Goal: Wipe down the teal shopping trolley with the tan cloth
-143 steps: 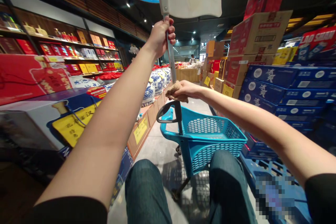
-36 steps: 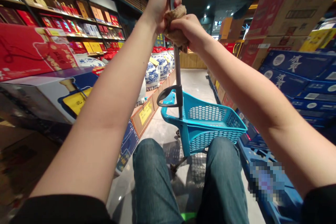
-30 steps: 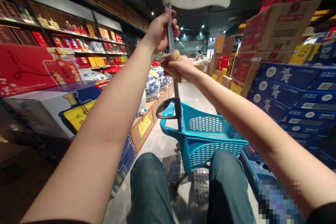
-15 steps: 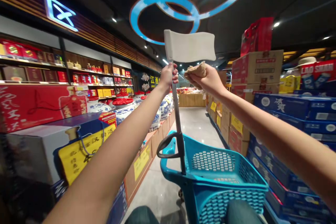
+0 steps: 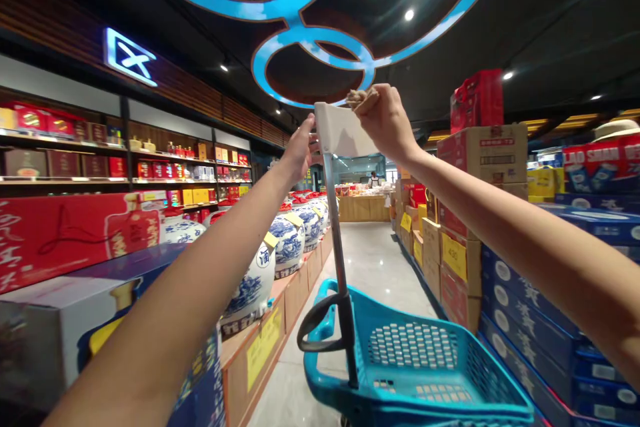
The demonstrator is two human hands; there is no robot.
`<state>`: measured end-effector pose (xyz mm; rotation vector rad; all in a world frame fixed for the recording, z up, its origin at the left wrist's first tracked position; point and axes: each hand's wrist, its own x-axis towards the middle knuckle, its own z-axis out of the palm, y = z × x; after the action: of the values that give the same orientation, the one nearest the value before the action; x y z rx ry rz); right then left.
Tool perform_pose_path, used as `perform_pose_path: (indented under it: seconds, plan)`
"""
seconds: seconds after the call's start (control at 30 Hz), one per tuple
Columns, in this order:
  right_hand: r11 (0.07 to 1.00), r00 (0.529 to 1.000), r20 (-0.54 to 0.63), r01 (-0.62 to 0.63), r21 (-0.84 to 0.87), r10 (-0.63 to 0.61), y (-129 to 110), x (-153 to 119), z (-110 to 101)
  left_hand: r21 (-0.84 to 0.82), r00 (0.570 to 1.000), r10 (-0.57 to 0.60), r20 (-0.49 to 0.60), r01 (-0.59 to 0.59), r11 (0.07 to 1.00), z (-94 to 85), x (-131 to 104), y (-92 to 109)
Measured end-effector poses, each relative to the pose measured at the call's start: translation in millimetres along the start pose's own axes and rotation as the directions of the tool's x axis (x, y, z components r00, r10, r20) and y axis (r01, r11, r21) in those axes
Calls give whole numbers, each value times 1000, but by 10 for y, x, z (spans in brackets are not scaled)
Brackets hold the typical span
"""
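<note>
So the blue cart [image 5: 430, 407] sat up close on a shiny tiled floor [image 5: 357, 253], pole [image 5: 336, 233] rising to a white panel [image 5: 340, 127]. My left hand [image 5: 301, 150] was loosely open by its left edge, while my right hand [image 5: 391, 123] gripped a brown cloth [image 5: 361, 100] at the top edge. Farther off, patterned jars [image 5: 287, 243] lined the left, stacked boxes [image 5: 460, 260] the right, with a wooden counter [image 5: 364, 209] way back.

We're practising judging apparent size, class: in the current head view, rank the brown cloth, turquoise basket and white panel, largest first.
1. Turquoise basket
2. White panel, partly hidden by the right hand
3. Brown cloth
</note>
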<state>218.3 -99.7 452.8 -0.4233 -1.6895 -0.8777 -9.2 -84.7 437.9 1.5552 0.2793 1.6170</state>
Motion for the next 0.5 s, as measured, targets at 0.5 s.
perform_pose_path:
  seconds: [0.5]
  plan:
    - [976,952,215,215,43,-220,-346,-148,396,-229,979,123,161,-84,970,108,601,113]
